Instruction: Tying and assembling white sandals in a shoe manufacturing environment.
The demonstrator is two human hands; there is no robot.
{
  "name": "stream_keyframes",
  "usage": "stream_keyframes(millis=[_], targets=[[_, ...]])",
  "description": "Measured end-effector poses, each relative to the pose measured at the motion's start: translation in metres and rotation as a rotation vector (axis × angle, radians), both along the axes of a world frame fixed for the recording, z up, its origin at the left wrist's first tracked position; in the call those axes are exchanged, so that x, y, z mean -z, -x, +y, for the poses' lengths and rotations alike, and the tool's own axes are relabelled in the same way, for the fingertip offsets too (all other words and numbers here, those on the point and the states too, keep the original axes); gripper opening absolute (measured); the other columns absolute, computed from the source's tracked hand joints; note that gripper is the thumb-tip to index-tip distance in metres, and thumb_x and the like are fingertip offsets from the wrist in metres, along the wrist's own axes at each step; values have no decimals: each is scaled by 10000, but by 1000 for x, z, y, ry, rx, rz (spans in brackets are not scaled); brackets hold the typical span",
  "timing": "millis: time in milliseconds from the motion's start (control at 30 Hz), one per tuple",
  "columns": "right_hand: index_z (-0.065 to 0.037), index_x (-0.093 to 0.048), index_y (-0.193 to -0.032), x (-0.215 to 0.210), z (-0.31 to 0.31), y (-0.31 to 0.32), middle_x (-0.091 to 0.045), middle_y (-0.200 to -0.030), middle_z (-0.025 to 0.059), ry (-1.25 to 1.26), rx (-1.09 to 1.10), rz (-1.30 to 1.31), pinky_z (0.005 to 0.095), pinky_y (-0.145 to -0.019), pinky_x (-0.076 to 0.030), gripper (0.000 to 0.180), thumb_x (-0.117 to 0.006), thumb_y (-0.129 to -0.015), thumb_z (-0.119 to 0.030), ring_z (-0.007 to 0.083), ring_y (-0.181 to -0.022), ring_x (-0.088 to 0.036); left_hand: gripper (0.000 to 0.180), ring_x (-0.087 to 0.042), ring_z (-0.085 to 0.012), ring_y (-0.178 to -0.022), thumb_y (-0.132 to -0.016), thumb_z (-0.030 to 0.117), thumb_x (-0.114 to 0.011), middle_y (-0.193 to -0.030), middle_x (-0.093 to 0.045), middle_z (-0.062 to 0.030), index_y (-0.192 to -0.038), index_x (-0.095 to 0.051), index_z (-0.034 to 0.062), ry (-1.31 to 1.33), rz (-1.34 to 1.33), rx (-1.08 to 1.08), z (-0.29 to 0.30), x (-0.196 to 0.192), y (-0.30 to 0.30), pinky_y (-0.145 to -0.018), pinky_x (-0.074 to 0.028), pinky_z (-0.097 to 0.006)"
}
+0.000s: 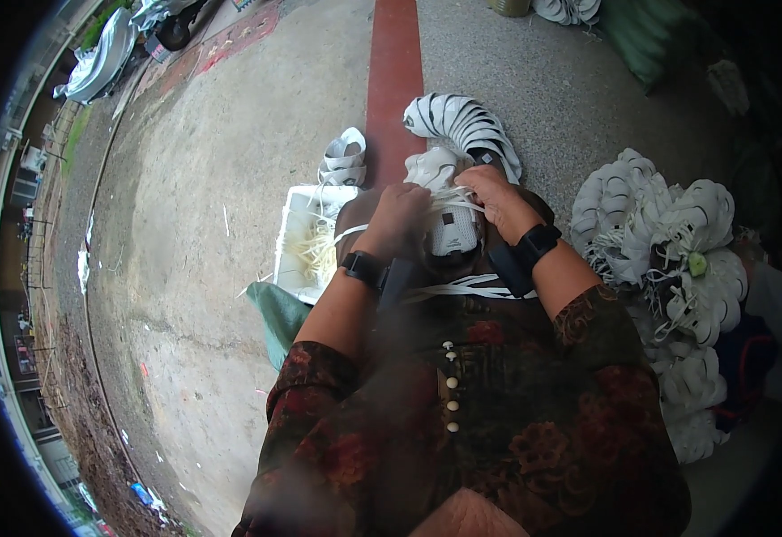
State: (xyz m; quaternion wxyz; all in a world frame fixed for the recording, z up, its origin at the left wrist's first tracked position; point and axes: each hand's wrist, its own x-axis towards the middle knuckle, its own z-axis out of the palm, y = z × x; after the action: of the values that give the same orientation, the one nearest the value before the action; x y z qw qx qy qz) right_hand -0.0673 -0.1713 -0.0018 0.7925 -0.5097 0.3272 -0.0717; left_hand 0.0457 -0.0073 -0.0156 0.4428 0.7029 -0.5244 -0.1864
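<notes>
A white shoe upper (453,236) with a mesh toe and a small dark square patch lies over my lap, between my hands. White laces (449,199) run across it. My left hand (400,215) is closed on the lace at the upper's left side; a lace end trails from it to the left. At the right side, my right hand (495,197) pinches the lace between thumb and fingers. Just beyond my fingers is a crumpled white part (435,167) of the upper. More loose laces (471,288) lie across my lap, near my waist.
A white foam box (285,255) with pale laces stands at my left, near a green cloth (281,322). Two stacked white uppers (344,157) sit beyond it. A curved row of nested uppers (462,121) lies ahead. Piled uppers (628,210) are on the right; a green sack (650,40) is farther off.
</notes>
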Motion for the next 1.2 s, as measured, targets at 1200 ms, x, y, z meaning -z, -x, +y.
stream_keyframes(millis=[1200], targets=[[-11, -510, -513, 20, 12, 5, -458, -504, -3, 269, 139, -55, 302, -446, -321, 247, -628, -710, -104, 81, -477, -417, 200, -560, -372, -652, -766, 159, -619, -679, -553, -204, -725, -536, -18, -40, -85, -450, -2, 0, 16, -592, -443, -414]])
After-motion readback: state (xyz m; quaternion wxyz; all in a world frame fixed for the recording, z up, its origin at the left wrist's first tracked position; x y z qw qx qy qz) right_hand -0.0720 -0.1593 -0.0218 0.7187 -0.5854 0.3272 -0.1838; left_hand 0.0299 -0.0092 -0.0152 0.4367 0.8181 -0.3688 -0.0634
